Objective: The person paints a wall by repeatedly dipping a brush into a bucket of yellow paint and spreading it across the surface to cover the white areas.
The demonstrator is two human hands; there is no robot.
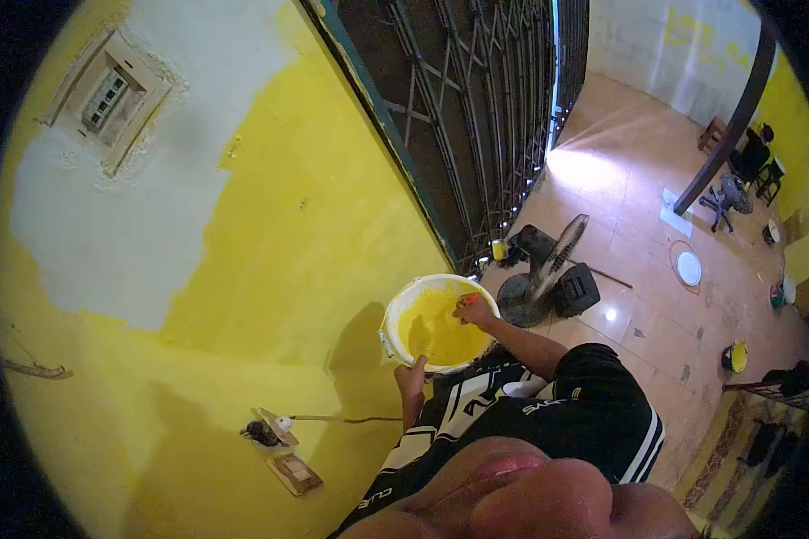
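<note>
A white bucket (388,334) with yellow paint inside is held in front of my body, beside the partly yellow wall (270,242). My left hand (412,379) grips the bucket's near rim, thumb over the edge. My right hand (474,310) is over the right side of the bucket's opening, closed around a small red-orange handle (466,299). Whatever is on the handle's lower end cannot be made out. Yellow paint coats the inside of the bucket.
A folding metal gate (467,117) stands ahead. A black fan (548,269) and a black case (576,289) are on the tiled floor to the right. Wall sockets (294,473) sit low left. Farther right are a pillar (733,135), an office chair (719,207) and paint buckets (735,357).
</note>
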